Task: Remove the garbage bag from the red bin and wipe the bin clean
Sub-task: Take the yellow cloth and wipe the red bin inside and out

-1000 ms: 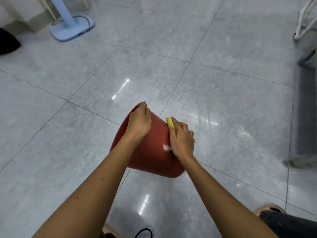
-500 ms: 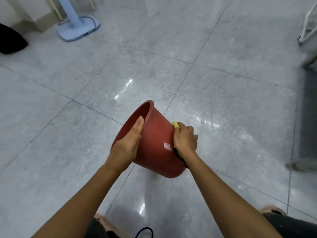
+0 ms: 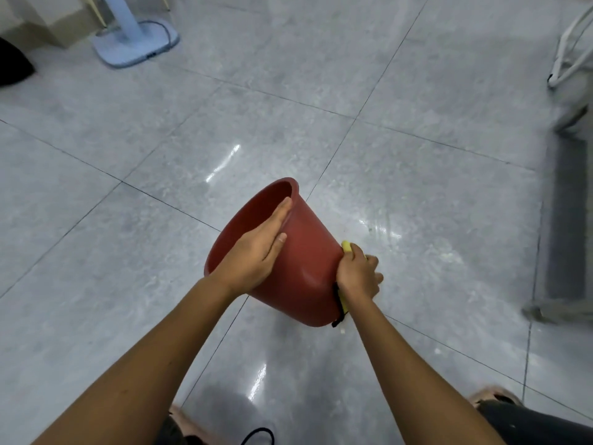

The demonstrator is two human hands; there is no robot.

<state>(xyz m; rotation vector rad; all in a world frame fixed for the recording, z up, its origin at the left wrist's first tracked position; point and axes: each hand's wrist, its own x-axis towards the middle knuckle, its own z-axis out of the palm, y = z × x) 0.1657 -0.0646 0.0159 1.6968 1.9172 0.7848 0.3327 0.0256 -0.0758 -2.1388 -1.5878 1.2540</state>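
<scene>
grey tiled floor (image 3: 128,284), fan base (image 3: 134,43) far off; tilted red bin (image 3: 305,268) between flat open left hand (image 3: 253,252) and right hand (image 3: 357,274), fingers clamped on yellow sponge (image 3: 346,246)

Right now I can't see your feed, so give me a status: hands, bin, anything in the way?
Left hand flat on red bin, steadying it tilted. Right hand pressing yellow sponge against outer wall. No bag visible. Floor around bin unobstructed.

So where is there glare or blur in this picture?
Head view: bright glare streaks on the glossy floor beyond the red bin and near the bottom edge; the furniture at the right edge is motion-blurred; both hands and the bin are fairly sharp.
</scene>
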